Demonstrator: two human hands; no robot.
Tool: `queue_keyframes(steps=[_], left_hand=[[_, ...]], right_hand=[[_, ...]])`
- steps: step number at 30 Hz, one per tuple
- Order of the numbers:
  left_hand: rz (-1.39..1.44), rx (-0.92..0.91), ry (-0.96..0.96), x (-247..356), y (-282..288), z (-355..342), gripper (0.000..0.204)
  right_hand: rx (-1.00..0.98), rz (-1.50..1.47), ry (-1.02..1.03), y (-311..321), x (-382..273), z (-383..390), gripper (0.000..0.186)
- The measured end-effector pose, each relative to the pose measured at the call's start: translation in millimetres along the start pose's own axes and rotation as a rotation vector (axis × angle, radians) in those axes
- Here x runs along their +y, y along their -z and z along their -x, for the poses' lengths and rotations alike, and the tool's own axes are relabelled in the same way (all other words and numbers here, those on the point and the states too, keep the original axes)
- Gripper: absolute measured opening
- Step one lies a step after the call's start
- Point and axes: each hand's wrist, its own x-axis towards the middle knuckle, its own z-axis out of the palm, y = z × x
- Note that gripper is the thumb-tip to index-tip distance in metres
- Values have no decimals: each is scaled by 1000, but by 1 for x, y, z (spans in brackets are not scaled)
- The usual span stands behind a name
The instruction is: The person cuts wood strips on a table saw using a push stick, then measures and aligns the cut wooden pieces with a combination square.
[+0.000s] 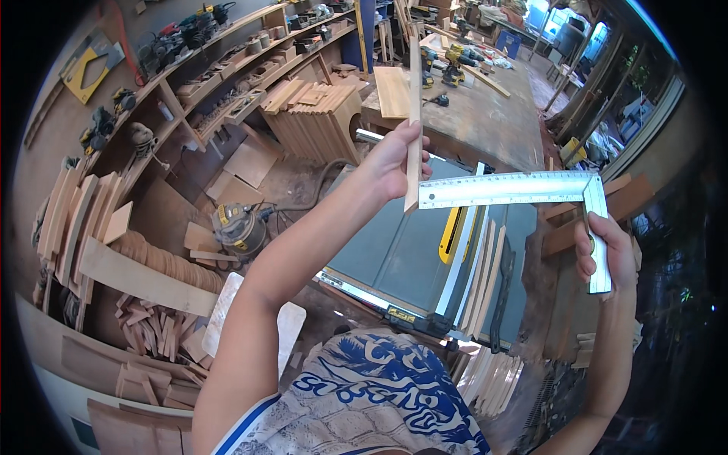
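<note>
From where I stand, the person's left hand [396,161] is wrapped around a thin wooden strip [415,83], which rises steeply past the fingers. The right hand [616,254] grips the handle of a metal square [504,189]. Its blade spans the space between the hands, the free end at the strip's lower part; whether they touch, I can't tell. Fine ruler marks run along the blade. Below them is a table saw [371,262] with a yellow piece [449,235] and pale slats [485,280] on top, and a small yellow-and-black label [400,313] at its front. Blue lettering covers the garment [402,379]. Beyond, drills [455,64] sit on a wooden tabletop [485,129].
</note>
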Motion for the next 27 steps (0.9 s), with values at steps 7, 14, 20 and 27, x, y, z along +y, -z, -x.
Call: queue_keyframes(steps=[7,14,20,27], left_hand=[[-43,40,-113,-3,-9,14,28],[79,9,-20,0,0,4,36],[79,-18,-27,2,0,1,38],[138,-86,4,1,1,-5,38]], right_hand=[[6,-51,7,-5,5,5,28],[77,99,91,-29,10,24,28],[66,90,80,-29,7,26,28],[68,84,106,-25,7,30,33]])
